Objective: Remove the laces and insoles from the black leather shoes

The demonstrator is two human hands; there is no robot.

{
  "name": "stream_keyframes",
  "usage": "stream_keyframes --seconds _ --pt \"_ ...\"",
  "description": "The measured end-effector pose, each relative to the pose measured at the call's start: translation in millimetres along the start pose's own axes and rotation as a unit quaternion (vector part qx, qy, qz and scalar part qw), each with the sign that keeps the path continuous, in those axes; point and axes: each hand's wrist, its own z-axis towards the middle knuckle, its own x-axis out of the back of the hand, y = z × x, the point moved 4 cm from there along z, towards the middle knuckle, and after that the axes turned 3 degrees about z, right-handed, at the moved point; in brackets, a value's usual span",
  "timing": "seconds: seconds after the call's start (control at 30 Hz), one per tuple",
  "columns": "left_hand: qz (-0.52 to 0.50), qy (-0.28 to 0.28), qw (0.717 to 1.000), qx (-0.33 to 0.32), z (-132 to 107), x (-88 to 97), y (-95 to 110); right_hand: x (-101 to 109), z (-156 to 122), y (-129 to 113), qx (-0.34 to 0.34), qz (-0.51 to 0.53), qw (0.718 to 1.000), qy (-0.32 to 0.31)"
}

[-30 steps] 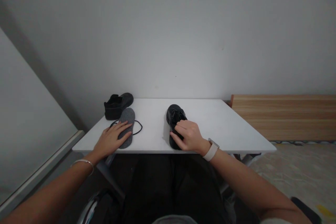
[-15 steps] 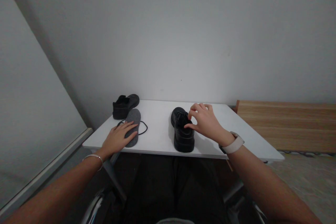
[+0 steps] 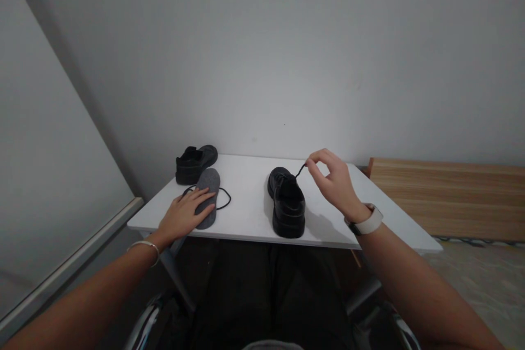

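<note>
A black lace-up shoe [image 3: 287, 205] stands on the white table [image 3: 250, 213], heel towards me. My right hand [image 3: 334, 180] hovers to its upper right, thumb and forefinger pinched on the shoe's black lace [image 3: 301, 170], which is pulled taut from the shoe. My left hand [image 3: 184, 216] lies flat with fingers stretched on a grey insole [image 3: 208, 197] at the table's left. A loose black lace [image 3: 223, 199] curls under and beside the insole. A second black shoe [image 3: 194, 164] sits at the far left corner.
The table backs onto a plain grey wall. A light wooden board [image 3: 447, 197] lies low to the right of the table. A pale panel [image 3: 49, 175] leans at the left. My dark-trousered lap is below the table's front edge.
My right hand has left the shoe's heel, moved up and to the right, and now pinches the lace, drawing it out. The left hand has stayed on the insole.
</note>
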Motion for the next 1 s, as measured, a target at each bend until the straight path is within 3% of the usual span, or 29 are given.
stream_keyframes --seconds 0.07,0.17,0.3,0.43,0.6,0.8,1.0 --pt "0.002 -0.002 1.000 0.002 -0.4 0.5 0.5 -5.0 -0.1 14.3 -0.045 0.025 0.998 -0.021" --pt "0.000 -0.002 1.000 0.007 -0.7 1.1 0.7 -21.3 -5.0 43.1 -0.133 0.031 0.984 -0.110" --pt "-0.006 -0.006 1.000 0.013 -0.4 1.4 0.5 -38.2 -13.1 65.4 -0.167 0.054 0.966 -0.191" --pt "-0.005 -0.004 1.000 0.010 -0.4 1.2 0.3 -45.6 -16.2 72.2 -0.188 0.096 0.959 -0.192" --pt "-0.002 0.001 1.000 0.006 -0.4 0.8 -0.3 -51.9 -12.7 76.9 -0.221 0.150 0.952 -0.150" --pt "0.001 -0.005 1.000 0.007 -0.4 0.1 -0.8 -42.8 -2.7 70.8 -0.257 0.238 0.928 -0.127" --pt "-0.002 -0.005 1.000 0.007 -0.4 0.4 -0.1 -38.4 -6.3 69.0 -0.261 0.213 0.922 -0.189"
